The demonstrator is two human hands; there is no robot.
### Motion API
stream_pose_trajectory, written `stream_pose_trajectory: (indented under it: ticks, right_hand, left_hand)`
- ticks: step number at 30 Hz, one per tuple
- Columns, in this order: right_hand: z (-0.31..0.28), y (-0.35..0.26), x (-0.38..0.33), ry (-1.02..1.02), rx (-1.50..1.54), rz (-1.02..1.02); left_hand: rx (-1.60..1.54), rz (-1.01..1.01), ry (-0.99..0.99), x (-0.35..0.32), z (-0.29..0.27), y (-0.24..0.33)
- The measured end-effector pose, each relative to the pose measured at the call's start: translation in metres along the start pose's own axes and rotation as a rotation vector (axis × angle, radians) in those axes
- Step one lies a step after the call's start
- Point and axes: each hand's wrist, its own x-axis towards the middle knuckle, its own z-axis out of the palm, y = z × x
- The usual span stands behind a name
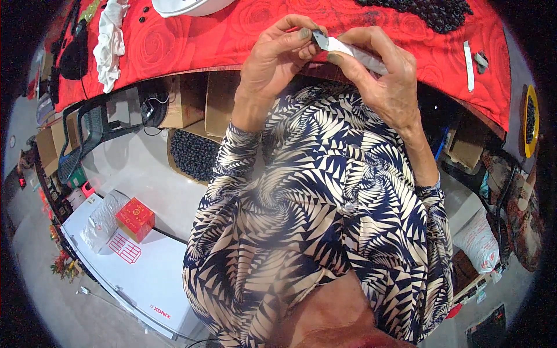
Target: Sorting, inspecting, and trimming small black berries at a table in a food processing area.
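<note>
Above the near edge of the red-covered table (174,52), my hands meet in front of my chest. My left hand (275,55) pinches a small dark piece (318,39) with a pale facet between thumb and fingertips. My right hand (386,72) is closed around a slim white object (362,57), its thumb pressed along it. The white object's tip touches or nearly touches the dark piece. Its kind is unclear, since my fingers cover part of it.
A heap of small black pieces (432,10) lies at the table's far right, and a white basin (191,6) stands at the far side. Crumpled white cloth (110,49) lies left; a white strip (469,66) lies right. A box of dark pieces (191,155) sits below the table.
</note>
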Motion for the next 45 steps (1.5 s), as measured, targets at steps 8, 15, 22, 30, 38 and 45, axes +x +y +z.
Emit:
stream_pose_trajectory:
  ticks: [8, 15, 22, 30, 38, 45]
  right_hand:
    - [0.0, 0.0, 0.001, -0.029, 0.013, -0.025]
    - [0.0, 0.0, 0.001, -0.02, 0.008, -0.021]
    - [0.0, -0.002, 0.003, -0.009, -0.001, -0.057]
    - [0.0, -0.003, 0.003, -0.006, -0.01, -0.044]
    - [0.002, -0.001, 0.001, 0.012, 0.003, -0.009]
    - [0.002, 0.001, 0.002, 0.003, 0.013, -0.014]
  left_hand:
    - [0.102, -0.018, -0.063, 0.0, -0.005, 0.009]
    - [0.089, -0.041, -0.028, -0.001, 0.004, 0.007]
    - [0.031, -0.025, 0.008, -0.003, 0.007, 0.003]
    - [0.021, -0.004, -0.002, -0.003, 0.003, 0.001]
    - [0.043, 0.037, 0.024, -0.002, 0.002, -0.004]
    - [0.037, 0.033, 0.022, -0.002, 0.001, -0.003]
